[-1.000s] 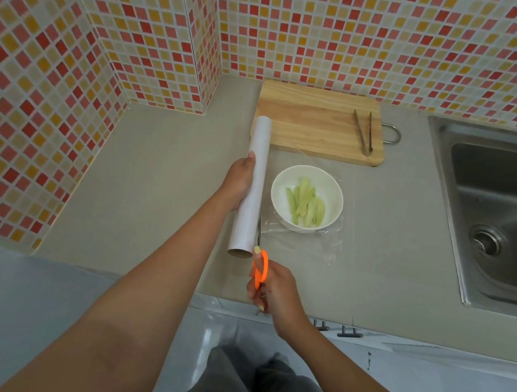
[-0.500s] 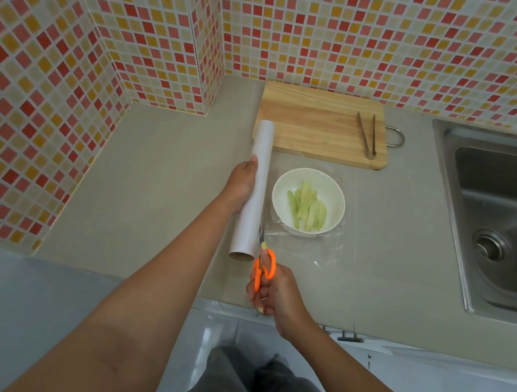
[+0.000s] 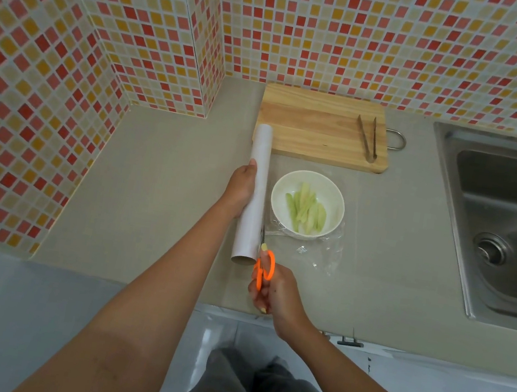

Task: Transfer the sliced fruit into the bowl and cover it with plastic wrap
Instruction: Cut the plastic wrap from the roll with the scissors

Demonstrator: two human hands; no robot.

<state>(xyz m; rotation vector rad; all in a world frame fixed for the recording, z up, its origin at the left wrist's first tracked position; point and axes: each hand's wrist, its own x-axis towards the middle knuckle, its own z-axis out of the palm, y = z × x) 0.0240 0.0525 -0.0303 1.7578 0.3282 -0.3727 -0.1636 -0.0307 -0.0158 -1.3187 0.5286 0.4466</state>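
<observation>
Bowl (image 3: 311, 183) on beige counter (image 3: 168, 162), tiled walls (image 3: 73, 34)

Roll (image 3: 254, 195) lies left of the bowl (image 3: 311, 183); cutting board (image 3: 317, 127) behind, sink (image 3: 509, 216) right.

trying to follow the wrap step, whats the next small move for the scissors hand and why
Probably keep snipping forward along the roll. The right hand holds the orange scissors with the blades at the film's near edge, the left hand steadies the roll, and the plastic wrap over the bowl looks uncut farther up.
</observation>
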